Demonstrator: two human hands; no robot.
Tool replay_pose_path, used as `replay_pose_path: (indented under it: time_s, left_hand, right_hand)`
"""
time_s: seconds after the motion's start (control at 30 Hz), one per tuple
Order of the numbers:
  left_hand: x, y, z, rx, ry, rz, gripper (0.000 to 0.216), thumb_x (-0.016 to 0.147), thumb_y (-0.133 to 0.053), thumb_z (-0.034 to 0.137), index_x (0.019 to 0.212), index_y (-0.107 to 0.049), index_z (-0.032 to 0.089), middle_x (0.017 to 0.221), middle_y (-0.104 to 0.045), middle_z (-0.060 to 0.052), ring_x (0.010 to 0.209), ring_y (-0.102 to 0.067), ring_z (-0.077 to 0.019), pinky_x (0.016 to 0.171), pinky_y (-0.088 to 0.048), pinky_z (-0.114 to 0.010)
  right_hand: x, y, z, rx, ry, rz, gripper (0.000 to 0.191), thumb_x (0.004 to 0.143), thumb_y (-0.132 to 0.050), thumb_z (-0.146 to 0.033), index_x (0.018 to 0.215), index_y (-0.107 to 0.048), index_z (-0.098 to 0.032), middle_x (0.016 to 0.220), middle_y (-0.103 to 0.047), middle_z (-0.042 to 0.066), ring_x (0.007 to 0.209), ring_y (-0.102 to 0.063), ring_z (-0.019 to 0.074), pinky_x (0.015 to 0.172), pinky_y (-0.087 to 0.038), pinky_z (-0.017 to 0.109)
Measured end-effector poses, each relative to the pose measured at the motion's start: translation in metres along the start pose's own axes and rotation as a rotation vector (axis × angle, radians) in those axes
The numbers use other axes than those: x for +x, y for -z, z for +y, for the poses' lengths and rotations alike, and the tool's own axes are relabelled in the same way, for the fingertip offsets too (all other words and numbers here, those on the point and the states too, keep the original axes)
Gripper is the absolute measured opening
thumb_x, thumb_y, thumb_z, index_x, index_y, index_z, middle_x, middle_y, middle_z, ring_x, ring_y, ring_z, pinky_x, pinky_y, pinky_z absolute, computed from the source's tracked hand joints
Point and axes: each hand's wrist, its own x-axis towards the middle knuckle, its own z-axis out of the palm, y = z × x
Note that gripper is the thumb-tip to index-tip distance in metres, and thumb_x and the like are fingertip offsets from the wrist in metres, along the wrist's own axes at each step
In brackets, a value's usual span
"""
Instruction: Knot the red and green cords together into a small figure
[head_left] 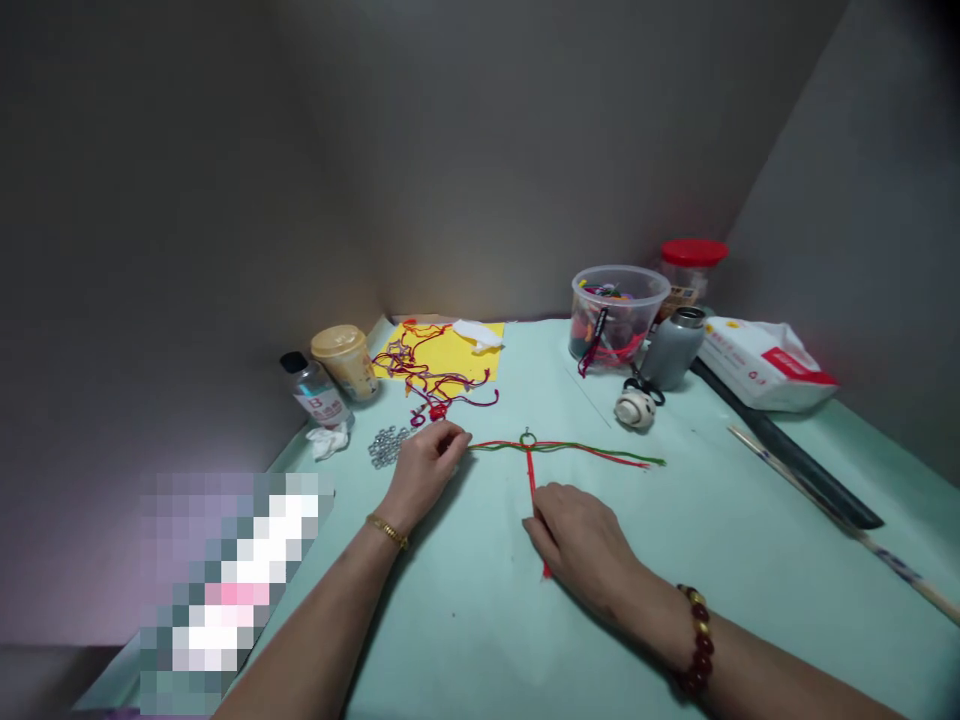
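Observation:
Red and green cords [581,449] lie in a cross on the table, joined at a small ring [529,438]. My left hand [429,468] has its fingers pinched on the left end of the cords. Below the ring, a red cord [531,468] runs down toward me and passes under my right hand [581,540], whose fingers are closed on it; its tail shows below the thumb. On the right side the red and green ends lie loose. Just behind my left hand are a pile of metal rings [388,447] and a red bead [437,411] with purple cord.
Left stand a small bottle [319,393] and a lidded cup [346,362]. Behind, knotted cords lie on yellow paper [461,360]. Right are a clear tub [619,300], scissors [651,392], a white roll [634,410], a grey flask [673,350], a tissue pack [765,365] and sticks [802,487].

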Motion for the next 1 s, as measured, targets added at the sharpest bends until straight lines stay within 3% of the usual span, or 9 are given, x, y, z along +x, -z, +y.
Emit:
replay_pose_path:
  time_s: [0.1, 0.3, 0.5, 0.73, 1.0]
  left_hand:
    - [-0.005, -0.007, 0.011, 0.015, -0.126, -0.055, 0.019, 0.092, -0.049, 0.029, 0.087, -0.064, 0.019, 0.087, -0.064, -0.003, 0.083, -0.057, -0.0162, 0.076, -0.043, -0.027]
    - [0.013, -0.015, 0.029, 0.137, -0.228, -0.098, 0.016, 0.093, -0.050, 0.028, 0.091, -0.063, 0.018, 0.092, -0.063, -0.005, 0.089, -0.056, -0.0194, 0.082, -0.044, -0.032]
    - [0.030, -0.029, 0.029, 0.362, -0.204, -0.215, 0.014, 0.091, -0.054, 0.027, 0.091, -0.065, 0.018, 0.092, -0.064, -0.007, 0.089, -0.055, -0.0220, 0.077, -0.042, -0.033]
    - [0.019, -0.041, 0.028, 0.515, -0.285, -0.165, 0.016, 0.095, -0.045, 0.020, 0.087, -0.059, 0.018, 0.089, -0.061, -0.008, 0.087, -0.054, -0.0230, 0.076, -0.039, -0.035]
    - [0.020, -0.039, 0.029, 0.490, -0.305, -0.137, 0.011, 0.090, -0.046, 0.016, 0.087, -0.057, 0.019, 0.089, -0.061, -0.007, 0.087, -0.053, -0.0230, 0.080, -0.039, -0.035]
  right_hand:
    - [0.001, 0.001, -0.001, -0.004, -0.002, 0.013, 0.015, 0.090, -0.048, -0.018, 0.077, -0.055, -0.019, 0.076, -0.062, 0.002, 0.069, -0.052, 0.0166, 0.063, -0.027, 0.030]
    - [0.003, 0.000, 0.000, -0.018, -0.007, 0.024, 0.014, 0.089, -0.047, -0.017, 0.078, -0.056, -0.019, 0.076, -0.063, 0.002, 0.070, -0.053, 0.0172, 0.064, -0.027, 0.031]
    - [0.004, 0.000, 0.000, 0.011, -0.009, 0.006, 0.015, 0.089, -0.047, -0.017, 0.078, -0.057, -0.019, 0.078, -0.063, 0.002, 0.071, -0.053, 0.0166, 0.065, -0.028, 0.031]
    - [0.005, 0.003, 0.001, 0.025, -0.016, -0.005, 0.016, 0.089, -0.047, -0.018, 0.077, -0.057, -0.019, 0.077, -0.062, 0.002, 0.070, -0.053, 0.0167, 0.065, -0.028, 0.031]
    - [0.005, 0.005, 0.001, 0.052, -0.034, -0.016, 0.015, 0.089, -0.048, -0.020, 0.076, -0.056, -0.019, 0.076, -0.062, 0.001, 0.069, -0.052, 0.0157, 0.063, -0.028, 0.030]
